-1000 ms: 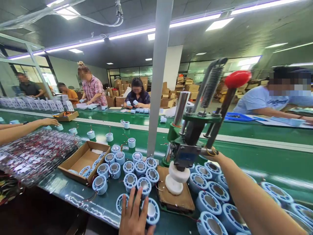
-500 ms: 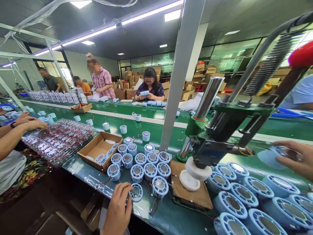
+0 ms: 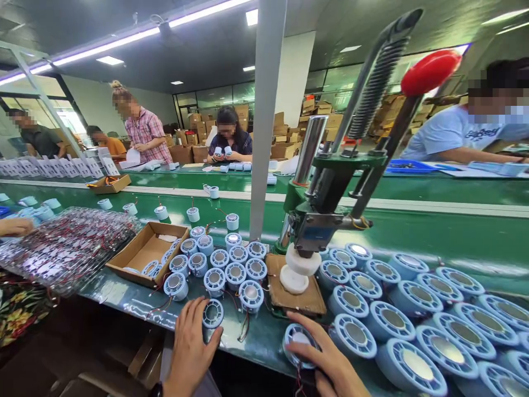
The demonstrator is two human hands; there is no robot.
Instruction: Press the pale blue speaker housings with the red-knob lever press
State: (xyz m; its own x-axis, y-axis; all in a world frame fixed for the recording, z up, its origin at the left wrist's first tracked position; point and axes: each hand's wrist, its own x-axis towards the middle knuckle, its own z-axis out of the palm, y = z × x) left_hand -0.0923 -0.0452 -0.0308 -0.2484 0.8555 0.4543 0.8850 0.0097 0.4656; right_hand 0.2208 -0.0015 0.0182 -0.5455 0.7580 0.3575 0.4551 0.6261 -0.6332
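My left hand (image 3: 193, 343) curls around a light-blue round housing (image 3: 213, 313) with a grey disc in its slotted top, thumb on one side and fingers on the other. At the front edge of the bench, my right hand (image 3: 328, 361) grips another light-blue round housing (image 3: 292, 334), with thin wires hanging below it. Between and beyond the hands stands a green hand press (image 3: 318, 220) with a red knob (image 3: 430, 71). Its white upper pad (image 3: 303, 262) hangs over a white round seat (image 3: 293, 280) that holds nothing.
Many similar housings (image 3: 392, 323) crowd the bench right of the press, and several more (image 3: 235, 273) stand to its left. A cardboard tray (image 3: 136, 242) holds blue rings. Stacked clear trays with wires (image 3: 70, 248) lie far left. A grey post (image 3: 264, 121) rises behind. Co-workers sit and stand across the green belt.
My right hand has come from the far right to the front of the press, bringing a housing with it. My left hand stays at its housing. The view has turned right.
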